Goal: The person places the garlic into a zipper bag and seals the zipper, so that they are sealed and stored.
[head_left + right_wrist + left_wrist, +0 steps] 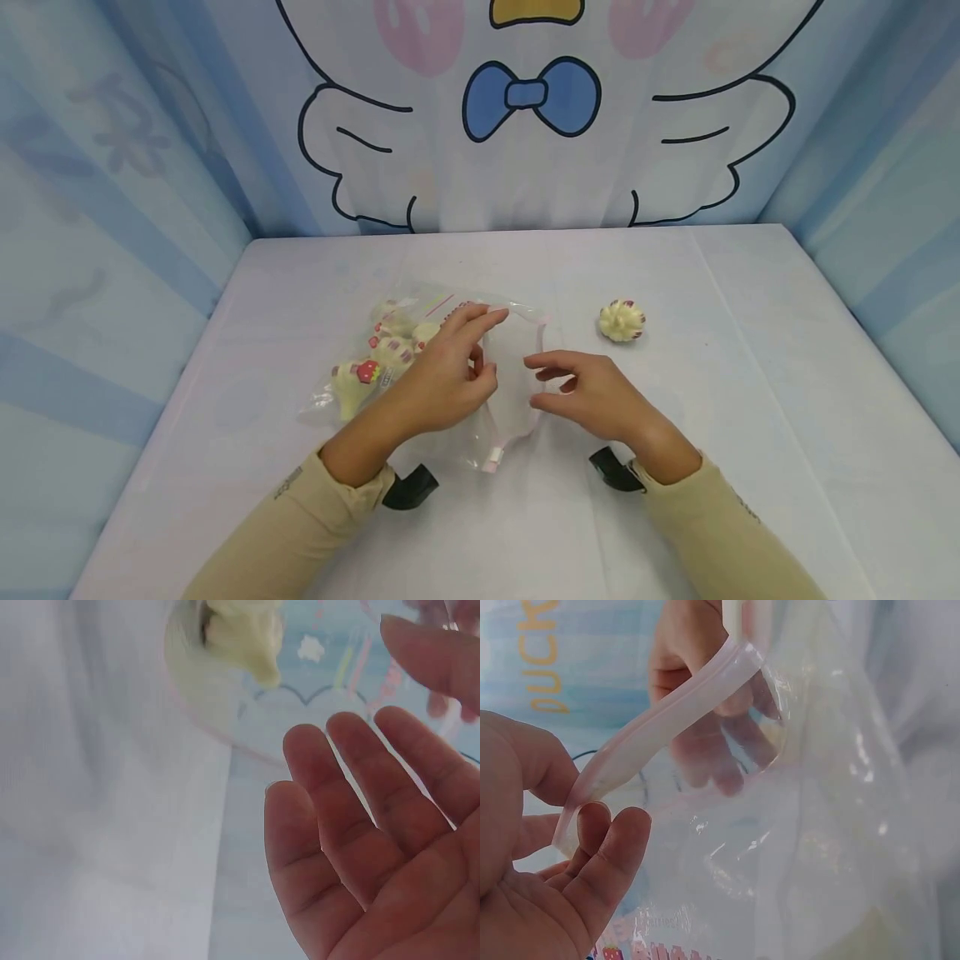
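Note:
A clear plastic zip bag (513, 375) with a pink zip strip lies in the middle of the table, its mouth spread apart. Inside it, toward the left, are several cream-coloured figures (392, 353) with red and pink details. My left hand (453, 375) lies over the bag and pinches one edge of its mouth; the left wrist view shows the zip strip (660, 724) at the fingertips. My right hand (585, 387) is beside the opposite edge, palm showing in the right wrist view, fingers (345, 780) apart and holding nothing.
A ridged cream-coloured piece (622, 321) with dark red spots sits alone on the white table (750, 375), beyond my right hand. Black wrist mounts (410, 487) hang below both wrists. Printed curtains (525, 183) stand behind and at both sides.

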Demonstrator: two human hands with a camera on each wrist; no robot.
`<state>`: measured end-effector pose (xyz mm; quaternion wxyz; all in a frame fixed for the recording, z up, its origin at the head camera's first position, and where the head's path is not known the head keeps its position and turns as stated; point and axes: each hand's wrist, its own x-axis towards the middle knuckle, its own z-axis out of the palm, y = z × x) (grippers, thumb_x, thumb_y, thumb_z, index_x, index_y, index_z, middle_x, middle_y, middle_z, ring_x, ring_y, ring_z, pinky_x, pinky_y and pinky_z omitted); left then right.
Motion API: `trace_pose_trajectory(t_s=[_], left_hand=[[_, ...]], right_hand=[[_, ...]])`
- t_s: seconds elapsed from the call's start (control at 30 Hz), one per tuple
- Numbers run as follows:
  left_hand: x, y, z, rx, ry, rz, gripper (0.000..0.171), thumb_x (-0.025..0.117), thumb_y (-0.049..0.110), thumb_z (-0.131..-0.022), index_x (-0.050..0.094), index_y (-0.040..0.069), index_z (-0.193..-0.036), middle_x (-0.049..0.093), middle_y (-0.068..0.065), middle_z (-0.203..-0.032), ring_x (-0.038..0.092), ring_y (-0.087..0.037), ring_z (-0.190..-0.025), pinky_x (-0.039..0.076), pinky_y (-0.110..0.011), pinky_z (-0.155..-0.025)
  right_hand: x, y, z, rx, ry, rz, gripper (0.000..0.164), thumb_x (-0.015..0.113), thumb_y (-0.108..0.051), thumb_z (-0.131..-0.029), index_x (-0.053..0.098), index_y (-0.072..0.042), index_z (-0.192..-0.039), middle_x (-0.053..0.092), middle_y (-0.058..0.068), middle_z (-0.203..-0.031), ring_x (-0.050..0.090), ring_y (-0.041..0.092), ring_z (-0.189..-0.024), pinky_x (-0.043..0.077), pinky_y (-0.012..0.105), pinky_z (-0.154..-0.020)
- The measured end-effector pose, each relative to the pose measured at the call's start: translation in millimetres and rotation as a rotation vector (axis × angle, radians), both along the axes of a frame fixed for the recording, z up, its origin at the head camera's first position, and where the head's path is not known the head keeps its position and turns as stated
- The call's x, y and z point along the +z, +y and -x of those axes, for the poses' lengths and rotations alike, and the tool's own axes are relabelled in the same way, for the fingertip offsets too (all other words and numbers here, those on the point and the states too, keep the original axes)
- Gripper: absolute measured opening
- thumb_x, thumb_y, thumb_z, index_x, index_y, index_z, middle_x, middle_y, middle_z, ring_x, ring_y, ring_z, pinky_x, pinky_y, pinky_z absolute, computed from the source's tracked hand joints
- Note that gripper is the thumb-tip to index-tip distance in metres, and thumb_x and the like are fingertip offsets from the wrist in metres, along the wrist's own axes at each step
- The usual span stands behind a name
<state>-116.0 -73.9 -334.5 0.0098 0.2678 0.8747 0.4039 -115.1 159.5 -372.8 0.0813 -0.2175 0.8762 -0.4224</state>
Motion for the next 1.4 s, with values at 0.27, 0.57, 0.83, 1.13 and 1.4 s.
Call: trace_pose_trajectory(t_s=[0.27,0.57,0.83,1.13,1.4], left_hand=[[0.7,-1,0.4,-0.008,0.002,-0.002,0.059,0.060,0.003,-0.090,0.047,0.003,-0.148,0.040,-0.015,-0.148,0.055,-0.015,-0.083,0.054,-0.023,-0.071],[-0.3,-1,0.8,-0.012,0.012,0.001,0.058,0.059,0.002,-0.090,0.048,0.004,-0.147,0.041,-0.014,-0.147,0.055,-0.013,-0.082,0.054,-0.023,-0.070],[0.5,0,-0.8,-0.015,-0.011,0.007,0.059,0.060,0.002,-0.090,0.047,0.003,-0.148,0.039,-0.014,-0.148,0.055,-0.014,-0.084,0.054,-0.022,-0.071],[0.7,0,-1.5,-0.016,0.001,0.010,0.059,0.060,0.002,-0.090,0.047,0.003,-0.148,0.039,-0.014,-0.148,0.055,-0.014,-0.084,0.054,-0.022,-0.071],[0.4,0,-1.4,-0.021,0.005,0.012,0.058,0.060,0.002,-0.090,0.047,0.001,-0.147,0.039,-0.015,-0.148,0.055,-0.014,-0.083,0.054,-0.022,-0.071]], right_hand=[[11.1,42,8.6,-0.096,0.042,-0.066,0.046,0.076,-0.014,-0.088,0.065,-0.003,-0.131,0.065,0.011,-0.127,0.063,0.028,-0.111,0.052,0.046,-0.090],[22.8,81,24.4,-0.157,0.045,-0.162,0.049,0.074,-0.017,-0.091,0.060,-0.002,-0.136,0.061,0.018,-0.130,0.057,0.035,-0.116,0.049,0.052,-0.095],[21.1,105,43.2,-0.230,-0.003,-0.185,0.052,0.070,-0.017,-0.094,0.055,-0.003,-0.141,0.054,0.020,-0.141,0.051,0.041,-0.124,0.045,0.055,-0.099],[-0.2,109,67.2,-0.192,-0.053,-0.209,0.056,0.069,-0.012,-0.093,0.050,0.001,-0.143,0.034,0.019,-0.157,0.031,0.044,-0.141,0.034,0.059,-0.108],[-9.1,107,76.7,-0.190,-0.152,-0.258,0.066,0.067,-0.013,-0.092,0.038,-0.003,-0.151,0.021,0.017,-0.163,0.019,0.044,-0.147,0.021,0.063,-0.113]])
